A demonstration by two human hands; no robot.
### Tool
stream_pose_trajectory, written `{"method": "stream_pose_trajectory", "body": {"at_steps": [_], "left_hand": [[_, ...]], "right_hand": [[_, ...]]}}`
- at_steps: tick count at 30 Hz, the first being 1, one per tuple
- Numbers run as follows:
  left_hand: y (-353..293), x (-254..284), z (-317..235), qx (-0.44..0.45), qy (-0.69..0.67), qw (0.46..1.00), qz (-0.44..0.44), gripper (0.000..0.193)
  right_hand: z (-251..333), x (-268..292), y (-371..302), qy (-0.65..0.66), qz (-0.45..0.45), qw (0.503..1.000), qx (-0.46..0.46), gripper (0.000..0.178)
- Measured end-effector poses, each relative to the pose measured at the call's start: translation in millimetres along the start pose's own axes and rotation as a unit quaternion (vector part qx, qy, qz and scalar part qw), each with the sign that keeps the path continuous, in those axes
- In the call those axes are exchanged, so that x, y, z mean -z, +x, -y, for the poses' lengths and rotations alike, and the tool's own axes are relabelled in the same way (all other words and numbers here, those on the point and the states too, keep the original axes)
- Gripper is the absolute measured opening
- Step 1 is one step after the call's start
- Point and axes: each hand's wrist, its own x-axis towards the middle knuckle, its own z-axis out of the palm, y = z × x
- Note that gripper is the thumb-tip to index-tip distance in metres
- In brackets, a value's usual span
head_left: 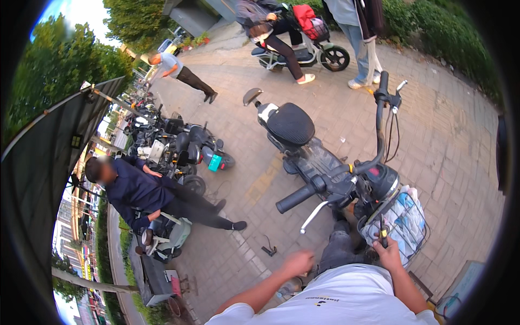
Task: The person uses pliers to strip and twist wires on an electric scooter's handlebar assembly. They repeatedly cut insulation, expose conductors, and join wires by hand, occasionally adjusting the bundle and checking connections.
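My right hand (389, 253) is closed around a slim hand tool with a black-and-yellow handle (383, 233), pointing up beside the front basket. The tool's exact kind is hard to make out. My left hand (298, 262) hangs in the air left of my knee; its fingers are blurred. In front of me stands an electric scooter (319, 162) with a black seat (291, 124), a curved handlebar (381, 135) and a left grip with a silver brake lever (314, 218). Its wire basket (425, 233) holds crumpled white and blue plastic (403, 219).
A person in dark clothes (135, 187) sits at the left by a pale green scooter (176, 235). Parked scooters (179, 143) line up behind. A rider on a scooter (303, 54) and a standing person (357, 49) are at the far side. A small black object (269, 248) lies on the paving.
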Motion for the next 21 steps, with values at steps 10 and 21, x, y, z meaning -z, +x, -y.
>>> {"method": "stream_pose_trajectory", "body": {"at_steps": [10, 21], "left_hand": [[32.7, 13.4, -21.0, -0.085, -0.071, 0.988, -0.106, 0.017], [129.7, 58.4, -137.4, -0.201, 0.199, 0.919, -0.273, 0.042]], "right_hand": [[-3.1, 24.6, 4.0, -0.072, -0.12, 0.989, 0.044, 0.024], [-0.1, 23.6, -18.8, -0.139, -0.053, 0.989, 0.02, 0.025]]}}
